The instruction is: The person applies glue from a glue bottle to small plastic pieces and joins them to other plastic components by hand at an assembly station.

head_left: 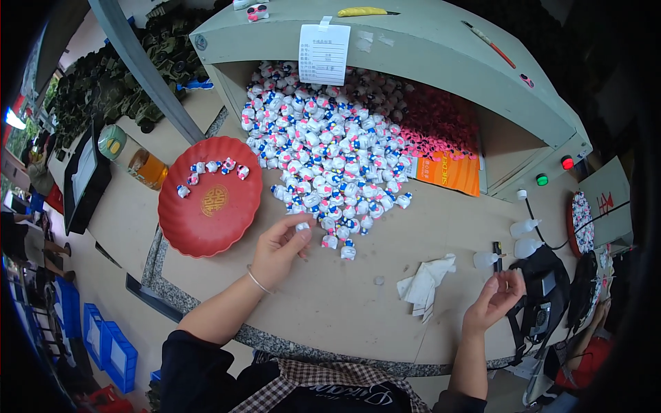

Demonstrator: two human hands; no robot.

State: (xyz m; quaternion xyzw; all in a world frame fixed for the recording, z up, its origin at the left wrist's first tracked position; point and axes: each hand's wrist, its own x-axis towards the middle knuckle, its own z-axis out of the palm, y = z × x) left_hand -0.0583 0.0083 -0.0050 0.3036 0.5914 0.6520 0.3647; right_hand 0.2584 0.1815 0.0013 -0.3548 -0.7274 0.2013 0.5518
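My left hand (279, 251) pinches a small white figurine (301, 226) between thumb and fingertips, at the near edge of a big heap of figurines (323, 151). These are white with pink and blue parts. Two loose figurines lie just right of my left fingers. On the right, my right hand (494, 303) is raised with its fingers curled in; whatever they hold, if anything, cannot be made out. Just beyond it is a small white squeeze bottle (485, 260). Left of my left hand, a red scalloped plate (210, 230) carries several figurines along its far side.
A grey cabinet (441, 51) arches over the heap, with small pink pieces (441, 124) on its right. A crumpled white cloth (428, 286) lies between my hands. Two more bottles and a black bag (547, 296) are at right; a drink bottle (141, 162) stands beyond the plate.
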